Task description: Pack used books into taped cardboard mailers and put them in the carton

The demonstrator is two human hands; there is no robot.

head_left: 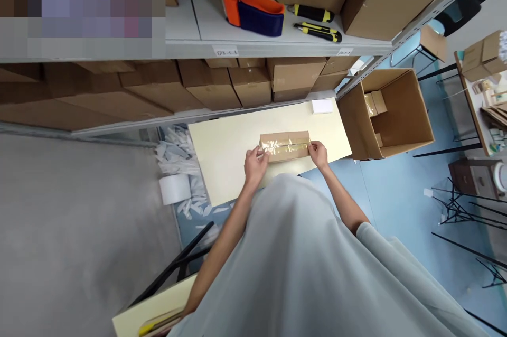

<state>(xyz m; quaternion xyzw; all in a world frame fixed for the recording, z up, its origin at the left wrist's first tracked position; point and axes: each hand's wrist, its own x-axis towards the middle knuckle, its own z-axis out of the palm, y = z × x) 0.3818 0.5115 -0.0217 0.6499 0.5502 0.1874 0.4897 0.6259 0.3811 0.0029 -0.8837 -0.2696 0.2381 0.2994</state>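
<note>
A small flat cardboard box [285, 154] lies on a cream tabletop [225, 152] in front of me. Shiny clear tape runs along the seam on its upper face. At the box's left end, my left hand [256, 166] is closed with its thumb and fingers on the edge. My right hand [318, 155] pinches the opposite end, where the strip of tape reaches the edge. Whether it grips cardboard or only tape is too small to make out. Behind the box, near the table's far right corner, lies a small white stack [322, 106], perhaps paper or labels.
A large open carton [400, 115] with small boxes inside stands right of the table. Shelves hold cardboard boxes [209, 83], an orange and blue tape dispenser [257, 13] and utility knives [319, 30]. At left are a white roll [175, 189] and paper scraps [178, 149].
</note>
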